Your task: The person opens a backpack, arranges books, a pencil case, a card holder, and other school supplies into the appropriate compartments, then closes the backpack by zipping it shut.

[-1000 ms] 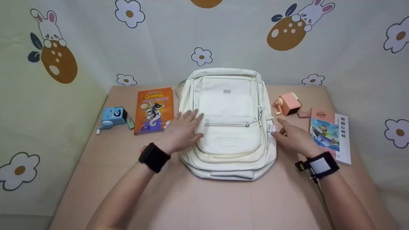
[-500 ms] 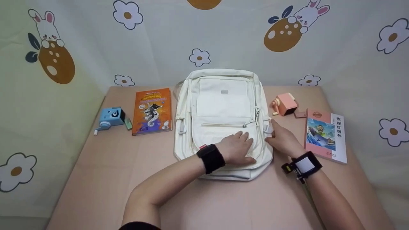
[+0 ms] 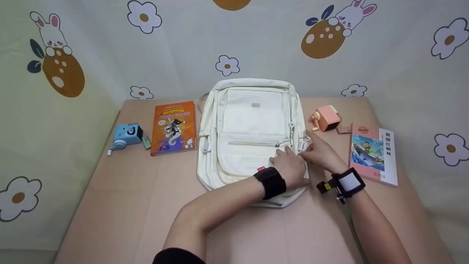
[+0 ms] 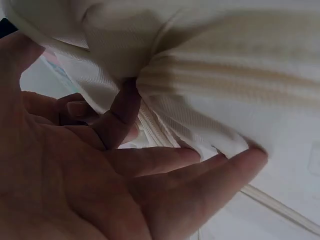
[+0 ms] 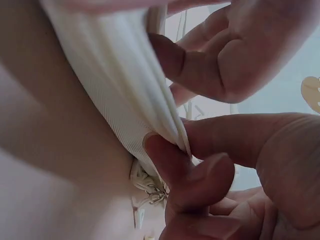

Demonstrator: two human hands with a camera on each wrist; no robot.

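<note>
A cream-white backpack (image 3: pixel 253 121) lies front up on the table. The left hand (image 3: pixel 291 170) reaches across its lower front and holds the right side, thumb at the outer edge. Bunched fabric (image 4: pixel 200 115) shows under its fingertips in the left wrist view. Just above, the right hand (image 3: pixel 322 154) pinches the side fabric near a pale buckle (image 3: pixel 302 146). Seen in the right wrist view, the thin fabric edge (image 5: pixel 167 112) runs between the right thumb and bent forefinger, with the left hand (image 5: pixel 240 50) close by.
Left of the backpack lie an orange book (image 3: pixel 174 128), a blue pencil sharpener (image 3: pixel 127 136) and a small green eraser (image 3: pixel 146 142). To its right are a pink pencil sharpener (image 3: pixel 326 118), a pinkish eraser (image 3: pixel 343 130) and a pink-and-white book (image 3: pixel 373 154). Patterned cloth (image 3: pixel 183 47) hangs behind.
The left hand has moved from the backpack's left side across its front to the right side. My right hand has come in against the right side and now pinches fabric there.
</note>
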